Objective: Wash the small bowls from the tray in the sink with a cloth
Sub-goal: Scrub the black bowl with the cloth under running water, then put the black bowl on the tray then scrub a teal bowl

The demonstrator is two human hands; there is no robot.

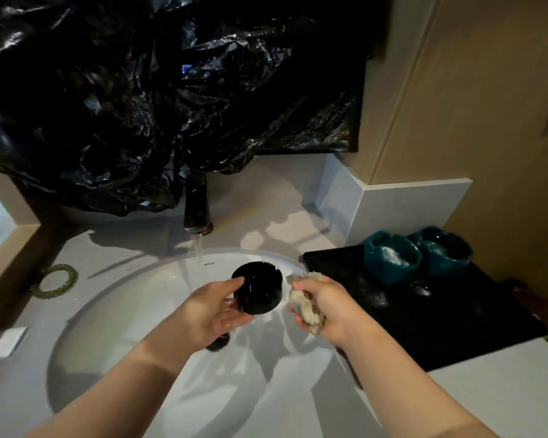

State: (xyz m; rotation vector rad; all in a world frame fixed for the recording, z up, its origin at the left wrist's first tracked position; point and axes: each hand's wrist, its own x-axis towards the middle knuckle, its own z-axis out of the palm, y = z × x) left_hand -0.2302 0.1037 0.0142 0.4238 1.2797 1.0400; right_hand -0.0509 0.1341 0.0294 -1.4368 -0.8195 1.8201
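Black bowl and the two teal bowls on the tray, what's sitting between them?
In the head view, the cloth bunched in the right hand lies between the black bowl and the teal bowls, plus bare tray.

The pale desk [503, 399] carries a sunken sink [108, 358], a black tray [440, 327] at right, and at left a green, perhaps beaded ring [74, 276] and a white block [10, 341].

Blk bowl [257, 287], teal bowls [391, 257], beige cloth [307, 308]
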